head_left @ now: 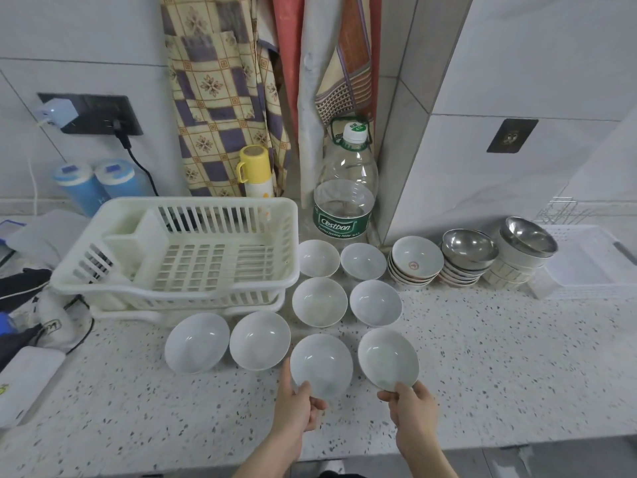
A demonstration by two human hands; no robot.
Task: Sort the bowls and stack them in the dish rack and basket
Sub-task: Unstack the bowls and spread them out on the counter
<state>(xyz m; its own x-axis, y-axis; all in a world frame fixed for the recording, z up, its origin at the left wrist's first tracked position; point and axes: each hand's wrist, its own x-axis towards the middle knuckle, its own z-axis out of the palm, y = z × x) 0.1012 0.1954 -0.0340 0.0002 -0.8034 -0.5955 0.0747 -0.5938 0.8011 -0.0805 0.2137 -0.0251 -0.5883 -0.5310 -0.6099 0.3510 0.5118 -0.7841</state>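
I have a white bowl in each hand. My left hand point(298, 405) pinches the near rim of the left bowl point(321, 365), thumb on the inside edge, and my right hand point(412, 408) grips the near rim of the right bowl point(387, 358) the same way. The right bowl is tipped up, so I judge it is off the table point(499, 357); whether the left one has fully cleared the surface I cannot tell from this angle.

Six more white bowls point(320, 301) sit singly on the table between me and the dish rack point(179, 253), which holds no bowls so far. To the right stand a stack of patterned bowls point(415, 262), a stack topped by a steel bowl point(468, 248), and another steel bowl on pale cups or bowls point(527, 236), just beside the white basket point(593, 263).

So the sorting is at its start: I am gathering the plain white ones. Next I should nest one bowl inside the other, level and centred so the rims do not knock, then carry the pair over the rack's near wall and set them down inside it.
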